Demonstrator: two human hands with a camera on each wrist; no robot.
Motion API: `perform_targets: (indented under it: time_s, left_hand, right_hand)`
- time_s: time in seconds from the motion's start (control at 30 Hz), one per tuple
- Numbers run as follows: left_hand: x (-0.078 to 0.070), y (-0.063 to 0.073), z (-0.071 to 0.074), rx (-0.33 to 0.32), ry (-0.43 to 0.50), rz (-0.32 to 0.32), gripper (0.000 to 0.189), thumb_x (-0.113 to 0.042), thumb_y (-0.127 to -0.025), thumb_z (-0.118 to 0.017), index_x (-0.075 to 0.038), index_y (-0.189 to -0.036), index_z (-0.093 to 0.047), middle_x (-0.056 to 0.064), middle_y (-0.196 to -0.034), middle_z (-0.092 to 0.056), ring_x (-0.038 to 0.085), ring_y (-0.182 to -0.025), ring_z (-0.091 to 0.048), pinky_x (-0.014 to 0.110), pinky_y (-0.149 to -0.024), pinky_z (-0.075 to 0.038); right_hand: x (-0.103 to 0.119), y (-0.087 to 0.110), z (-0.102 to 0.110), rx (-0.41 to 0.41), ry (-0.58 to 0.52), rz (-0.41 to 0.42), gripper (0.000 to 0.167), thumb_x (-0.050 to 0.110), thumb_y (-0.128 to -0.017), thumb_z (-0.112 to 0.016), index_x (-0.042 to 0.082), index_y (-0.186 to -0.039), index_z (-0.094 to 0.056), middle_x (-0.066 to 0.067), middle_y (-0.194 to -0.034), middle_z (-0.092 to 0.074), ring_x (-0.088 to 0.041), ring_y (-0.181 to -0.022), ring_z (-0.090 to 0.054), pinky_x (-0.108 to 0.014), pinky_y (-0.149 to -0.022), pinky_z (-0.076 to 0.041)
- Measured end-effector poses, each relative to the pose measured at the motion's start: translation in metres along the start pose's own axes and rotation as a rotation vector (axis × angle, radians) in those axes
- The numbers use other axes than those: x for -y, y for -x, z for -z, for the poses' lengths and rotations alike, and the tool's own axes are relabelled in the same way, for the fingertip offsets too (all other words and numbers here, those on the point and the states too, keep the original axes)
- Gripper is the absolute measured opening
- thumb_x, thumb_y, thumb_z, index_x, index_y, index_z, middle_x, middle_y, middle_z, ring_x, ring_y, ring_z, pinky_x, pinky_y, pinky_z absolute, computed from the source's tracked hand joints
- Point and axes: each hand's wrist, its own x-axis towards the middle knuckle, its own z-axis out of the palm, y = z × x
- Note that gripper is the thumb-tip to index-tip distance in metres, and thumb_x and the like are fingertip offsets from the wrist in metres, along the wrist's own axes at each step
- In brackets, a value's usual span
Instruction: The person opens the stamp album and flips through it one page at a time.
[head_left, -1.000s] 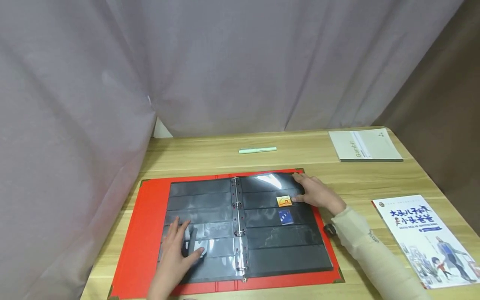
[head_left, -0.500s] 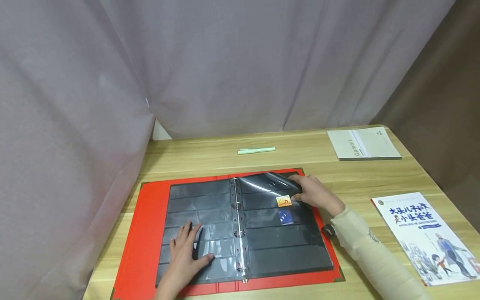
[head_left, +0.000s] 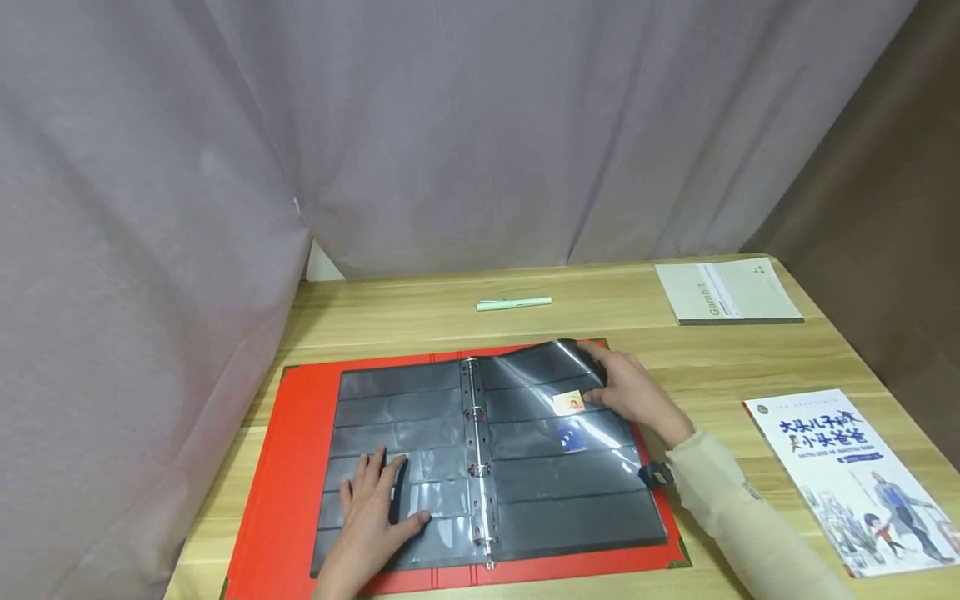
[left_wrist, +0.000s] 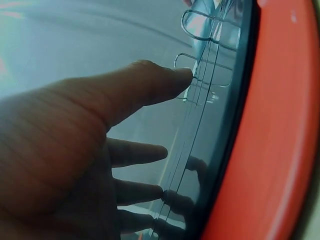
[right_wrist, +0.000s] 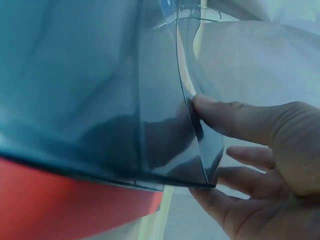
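A red ring binder (head_left: 288, 467) lies open on the table, with black pocket pages on both sides of its metal rings (head_left: 478, 471). My right hand (head_left: 637, 396) pinches the far outer corner of the right-hand page (head_left: 581, 521), which bends up off the sheets below. In the right wrist view, the thumb (right_wrist: 220, 112) is on one face of that page (right_wrist: 95, 100) and fingers are behind it. Two stamps, one orange and yellow (head_left: 568, 402) and one blue (head_left: 572, 437), sit in its pockets. My left hand (head_left: 367, 521) rests spread on the left page (head_left: 405, 408).
Behind the binder lies a pale green pen (head_left: 513, 304). A grey-green "Gambit" notebook (head_left: 729, 290) is at the back right, and a white picture book (head_left: 855, 483) at the right. A grey curtain (head_left: 465, 133) hangs behind the table (head_left: 390, 317).
My right hand has lifted the page's far corner, and the page now curves upward. My left hand has slid slightly right and nearer, its fingers still spread on the left page.
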Motion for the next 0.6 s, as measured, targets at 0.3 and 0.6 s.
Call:
perform_targets:
  time_s: [0.3, 0.6]
  left_hand:
    - [-0.001, 0.000, -0.003, 0.007, -0.007, 0.004, 0.080, -0.031, -0.075, -0.088, -0.003, -0.141, -0.053, 0.031, -0.156, -0.030, 0.057, -0.144, -0.016, 0.079, -0.106, -0.006]
    - [-0.002, 0.000, -0.005, 0.009, -0.016, 0.016, 0.081, -0.028, -0.072, -0.090, -0.001, -0.139, -0.054, 0.031, -0.156, -0.030, 0.058, -0.143, -0.016, 0.079, -0.106, -0.007]
  right_hand:
    - [0.003, 0.007, -0.009, 0.022, -0.045, 0.050, 0.077, -0.007, -0.079, -0.076, -0.003, -0.149, -0.044, -0.027, -0.163, -0.019, -0.052, -0.143, -0.024, -0.071, -0.108, -0.026]
    - [0.011, 0.020, -0.006, 0.018, -0.085, 0.090, 0.084, -0.012, -0.081, -0.072, 0.001, -0.155, -0.035, -0.019, -0.168, 0.002, -0.053, -0.146, -0.015, -0.069, -0.105, -0.034]
